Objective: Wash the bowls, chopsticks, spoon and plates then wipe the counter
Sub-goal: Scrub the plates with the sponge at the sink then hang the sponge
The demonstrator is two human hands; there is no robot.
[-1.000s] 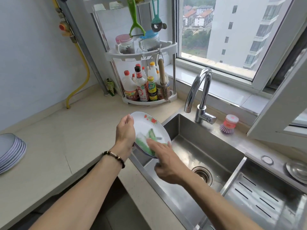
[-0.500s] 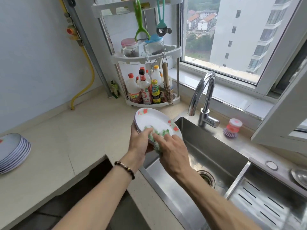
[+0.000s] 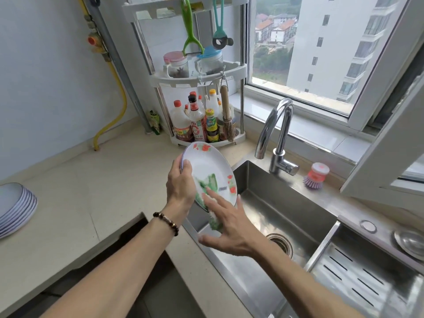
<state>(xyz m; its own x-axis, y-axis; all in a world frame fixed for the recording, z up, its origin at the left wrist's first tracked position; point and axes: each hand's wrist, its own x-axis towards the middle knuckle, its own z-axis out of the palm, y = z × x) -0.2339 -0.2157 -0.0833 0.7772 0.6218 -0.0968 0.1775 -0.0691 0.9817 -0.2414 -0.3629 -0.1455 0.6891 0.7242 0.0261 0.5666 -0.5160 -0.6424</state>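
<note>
**Plate scrubbed over the sink's left edge**

Head view: the left hand (image 3: 181,184) grips a floral plate (image 3: 210,171) by its left rim, thumb on the face, tilted over the steel sink (image 3: 286,216) at the counter's edge. The right hand (image 3: 227,228), fingers spread, presses a green scouring pad (image 3: 212,204) against the plate's lower rim, just below the grip. A stack of plates (image 3: 16,207) sits at the counter's far left edge.

text: none legible | bottle labels (image 3: 199,131): printed characters, too blurred to read
</note>
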